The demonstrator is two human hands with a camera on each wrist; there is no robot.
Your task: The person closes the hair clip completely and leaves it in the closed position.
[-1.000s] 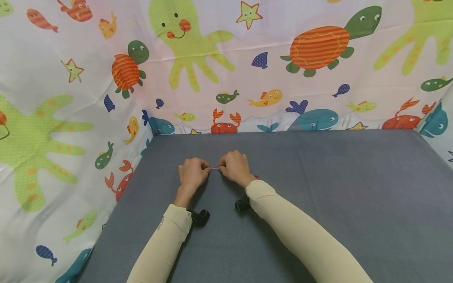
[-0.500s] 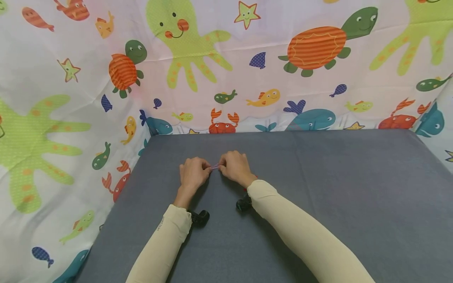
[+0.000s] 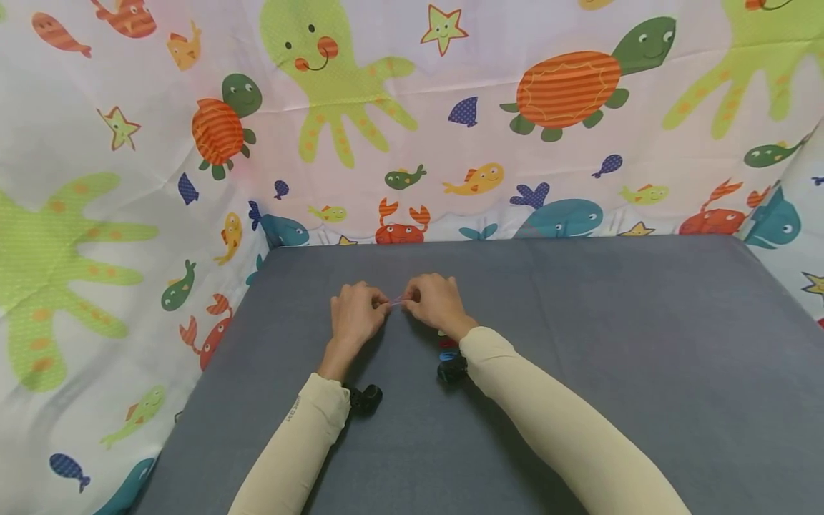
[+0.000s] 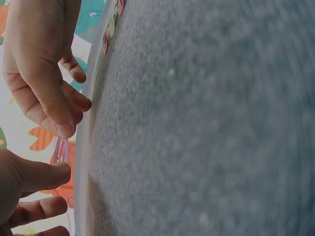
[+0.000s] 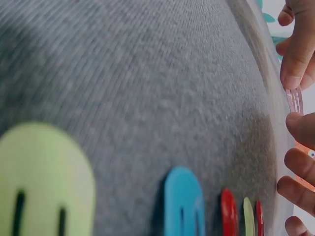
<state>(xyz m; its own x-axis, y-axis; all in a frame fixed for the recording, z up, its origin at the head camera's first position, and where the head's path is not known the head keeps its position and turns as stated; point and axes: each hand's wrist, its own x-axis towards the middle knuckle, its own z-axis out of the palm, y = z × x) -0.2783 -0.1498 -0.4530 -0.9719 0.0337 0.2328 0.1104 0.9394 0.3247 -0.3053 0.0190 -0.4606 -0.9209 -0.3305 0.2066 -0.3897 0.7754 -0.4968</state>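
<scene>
A pinkish-purple snap hair clip [image 3: 396,302] is held level between the two hands, above the grey table. My left hand [image 3: 357,311] pinches one end between thumb and fingers. At the other end, my right hand [image 3: 434,300] pinches it the same way. In the left wrist view, slots show in the middle of the hair clip [image 4: 61,150], and the fingertips cover both its ends. The right wrist view has the same hair clip [image 5: 295,101] at its right edge, between the fingertips of both hands.
Beside my right wrist lies a row of hair clips: a large-looking light green clip [image 5: 47,172], a blue clip [image 5: 183,201], a red clip [image 5: 229,211] and others. The grey table [image 3: 618,343] ends at a curtain [image 3: 360,43] printed with sea animals.
Both hands have shifted slightly right, still holding the hair clip. The right forearm has moved off part of the clip row, so red and blue clips now show. The head view has turned slightly right.
</scene>
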